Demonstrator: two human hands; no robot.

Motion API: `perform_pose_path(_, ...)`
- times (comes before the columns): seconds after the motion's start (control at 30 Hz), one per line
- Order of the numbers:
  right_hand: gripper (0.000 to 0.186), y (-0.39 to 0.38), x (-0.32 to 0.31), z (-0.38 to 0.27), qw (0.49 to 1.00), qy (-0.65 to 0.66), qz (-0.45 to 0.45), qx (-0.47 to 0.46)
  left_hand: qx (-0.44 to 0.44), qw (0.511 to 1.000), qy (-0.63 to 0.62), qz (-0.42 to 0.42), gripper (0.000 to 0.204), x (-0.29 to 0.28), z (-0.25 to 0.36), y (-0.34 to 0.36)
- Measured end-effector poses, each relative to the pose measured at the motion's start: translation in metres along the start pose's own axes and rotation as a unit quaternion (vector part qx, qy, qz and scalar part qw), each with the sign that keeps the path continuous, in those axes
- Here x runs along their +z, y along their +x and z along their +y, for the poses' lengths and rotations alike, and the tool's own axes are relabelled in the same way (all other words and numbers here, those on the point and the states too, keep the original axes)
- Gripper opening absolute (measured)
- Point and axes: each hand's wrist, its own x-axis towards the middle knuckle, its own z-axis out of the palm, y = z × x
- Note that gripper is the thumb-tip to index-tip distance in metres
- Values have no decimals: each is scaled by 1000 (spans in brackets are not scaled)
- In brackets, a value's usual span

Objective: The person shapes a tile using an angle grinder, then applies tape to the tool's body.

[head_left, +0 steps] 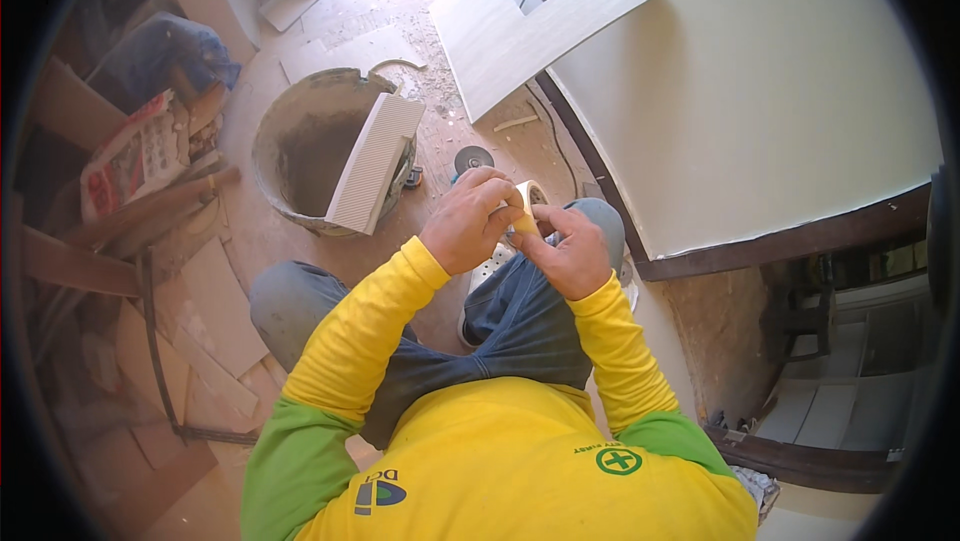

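A cream roll of masking tape [529,203] is between my hands, above my knees. My right hand [577,253] grips the roll from the right, with the thumb on its side. My left hand [468,219] is closed, its fingertips pinching at the tape's left side; the exact spot under them is hidden. Just beyond my left hand, an angle grinder's dark disc [473,159] shows on the floor, and the hand covers most of its body.
A large dirty bucket [285,203] stands ahead to the left, a ribbed tile strip [374,166] lying across its rim. An L-shaped cut tile [560,26] leans by the wall outlet. Torn sacks [135,156], boards and tile scraps [222,291] clutter the left; a cable [556,131] runs along the wall.
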Motion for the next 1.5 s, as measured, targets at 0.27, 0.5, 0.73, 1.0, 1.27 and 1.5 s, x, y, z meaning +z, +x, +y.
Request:
perform_pose_path(0.27, 50, 5, 19, 14, 996, 48, 39, 58, -65, 998, -4, -13, 7, -4, -2, -10)
perform_pose_path(0.5, 54, -2, 33, 40, 987, 131, 54, 77, -167, 978, -116, -39, 9, -18, -2, -7)
perform_pose_path(0.73, 34, -1, 13, 14, 983, 169, -17, 72, -173, 975, -123, -59, 13, -25, 2, -5)
perform_pose_path(1.0, 24, -11, -3, 9, 878, 424, -64, 212, -126, 981, -123, 79, 38, -22, -13, -7)
perform_pose_path(1.27, 27, -12, 9, -33, 804, 514, -76, 290, -56, 991, -3, 121, 45, -15, -7, -5)
perform_pose_path(1.5, 28, -3, 18, -30, 805, 514, -91, 280, 21, 986, 42, 160, 60, -11, -9, -6)
